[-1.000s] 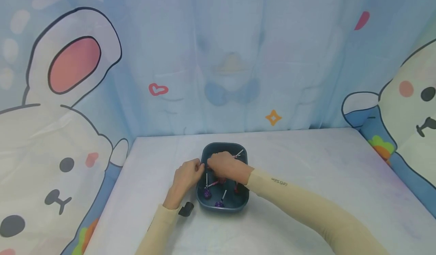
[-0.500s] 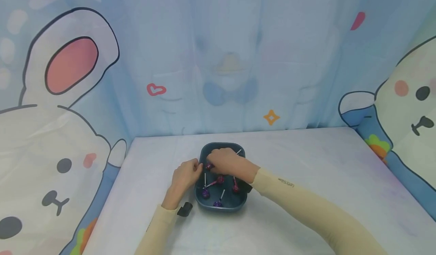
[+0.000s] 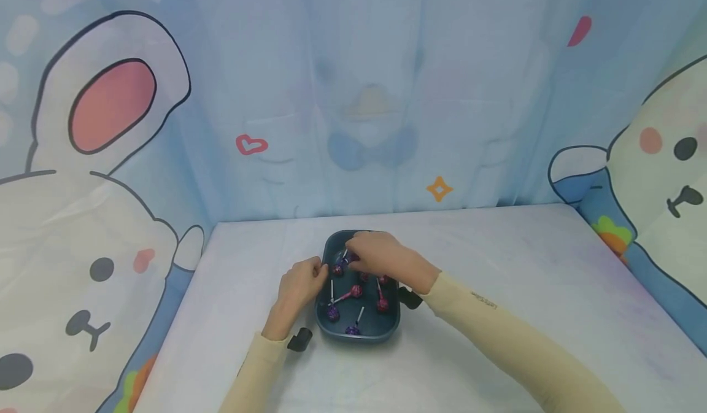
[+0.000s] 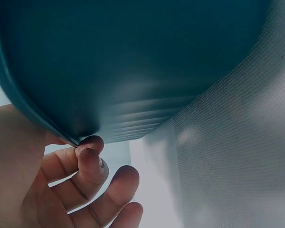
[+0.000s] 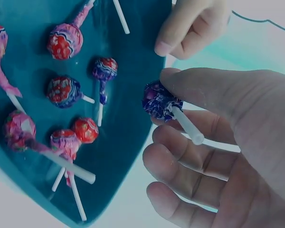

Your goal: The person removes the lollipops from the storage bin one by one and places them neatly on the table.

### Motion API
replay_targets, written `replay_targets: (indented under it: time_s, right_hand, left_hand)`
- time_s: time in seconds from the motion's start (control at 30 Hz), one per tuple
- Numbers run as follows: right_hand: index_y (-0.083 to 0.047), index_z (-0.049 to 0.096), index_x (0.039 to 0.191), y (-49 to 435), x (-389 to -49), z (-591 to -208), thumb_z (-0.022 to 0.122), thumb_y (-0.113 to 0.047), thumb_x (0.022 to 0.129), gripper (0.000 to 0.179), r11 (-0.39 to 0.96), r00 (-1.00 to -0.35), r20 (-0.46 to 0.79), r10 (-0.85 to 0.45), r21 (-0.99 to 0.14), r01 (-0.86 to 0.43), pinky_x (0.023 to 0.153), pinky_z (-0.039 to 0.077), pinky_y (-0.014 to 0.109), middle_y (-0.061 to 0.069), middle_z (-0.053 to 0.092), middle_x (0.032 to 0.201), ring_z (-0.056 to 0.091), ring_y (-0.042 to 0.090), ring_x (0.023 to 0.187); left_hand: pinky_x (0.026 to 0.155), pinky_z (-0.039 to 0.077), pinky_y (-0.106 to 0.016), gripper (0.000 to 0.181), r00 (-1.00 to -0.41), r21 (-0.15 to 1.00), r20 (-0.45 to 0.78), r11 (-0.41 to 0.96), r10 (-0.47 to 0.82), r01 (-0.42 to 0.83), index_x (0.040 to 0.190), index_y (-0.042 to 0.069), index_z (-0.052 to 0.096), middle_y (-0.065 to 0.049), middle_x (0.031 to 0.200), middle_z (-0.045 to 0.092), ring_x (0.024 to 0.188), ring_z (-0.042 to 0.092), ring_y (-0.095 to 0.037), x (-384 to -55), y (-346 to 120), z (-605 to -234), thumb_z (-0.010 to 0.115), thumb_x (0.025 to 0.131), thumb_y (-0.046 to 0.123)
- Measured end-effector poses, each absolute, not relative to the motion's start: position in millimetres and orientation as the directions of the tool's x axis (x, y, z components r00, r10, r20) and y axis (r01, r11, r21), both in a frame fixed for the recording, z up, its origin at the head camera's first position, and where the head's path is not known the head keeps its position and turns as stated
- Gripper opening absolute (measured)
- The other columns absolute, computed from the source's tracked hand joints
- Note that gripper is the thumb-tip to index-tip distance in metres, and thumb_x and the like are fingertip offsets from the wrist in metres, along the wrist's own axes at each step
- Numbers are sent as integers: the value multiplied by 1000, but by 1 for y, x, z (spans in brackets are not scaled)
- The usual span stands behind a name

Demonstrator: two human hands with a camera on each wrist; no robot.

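Observation:
A dark teal plastic tray (image 3: 359, 339) stands on the table with several wrapped lollipops in it. My left hand (image 3: 298, 287) pinches the tray's left rim between thumb and fingers; the left wrist view shows the fingertips (image 4: 91, 161) right at that edge. Over the far part of the tray is my right hand (image 3: 383, 256). Its thumb and index finger pinch a purple-wrapped lollipop (image 5: 157, 99) by the candy ball, the white stick pointing toward the palm. Beneath lie a pink lollipop (image 5: 65, 42), a blue one (image 5: 64, 91) and a red one (image 5: 85, 130), among others.
The table (image 3: 486, 315) has a white cloth. A blue curtain (image 3: 469, 94) printed with cartoon animals hangs behind its far edge. Black wrist cameras, such as the left one (image 3: 301, 339), sit close beside the tray.
My right hand has shifted to the right and slightly away over the tray, uncovering more lollipops on its left side. My left hand stays at the rim.

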State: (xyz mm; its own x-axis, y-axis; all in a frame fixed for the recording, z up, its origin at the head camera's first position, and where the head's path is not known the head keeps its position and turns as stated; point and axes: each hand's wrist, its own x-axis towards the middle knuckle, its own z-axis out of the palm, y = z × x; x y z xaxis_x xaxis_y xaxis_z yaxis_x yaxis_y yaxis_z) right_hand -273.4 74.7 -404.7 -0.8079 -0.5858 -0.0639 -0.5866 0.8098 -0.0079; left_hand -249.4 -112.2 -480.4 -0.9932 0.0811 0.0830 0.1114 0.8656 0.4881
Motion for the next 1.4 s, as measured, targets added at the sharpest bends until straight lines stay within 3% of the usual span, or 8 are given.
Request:
replay_targets:
  time_s: [0.93,1.17,1.4]
  right_hand:
    - [-17,64,91,172,-285,-393,66,-32,83,18,884,-891,-39,-452,-158,-441,52,38,26,-2,54,78,48,12,64]
    - [-14,66,94,196,-292,-409,67,-31,82,20,912,-917,-82,-391,-169,-374,59,42,28,-1,60,80,50,14,69]
    - [-12,64,96,212,-294,-434,67,-28,83,22,942,-930,-200,-307,-205,-267,61,44,29,1,61,82,51,16,70]
  left_hand:
    - [46,32,-27,25,-997,497,58,865,54,76,71,17,50,2,58,48,51,44,-13,-247,-110,-480,50,90,32]
    - [46,32,-26,25,-996,502,71,861,52,81,71,17,50,2,58,48,51,44,-12,-248,-111,-481,49,91,33]
    - [47,33,-27,25,-997,508,54,858,52,72,72,17,50,2,59,49,52,44,-13,-248,-111,-482,49,91,33]
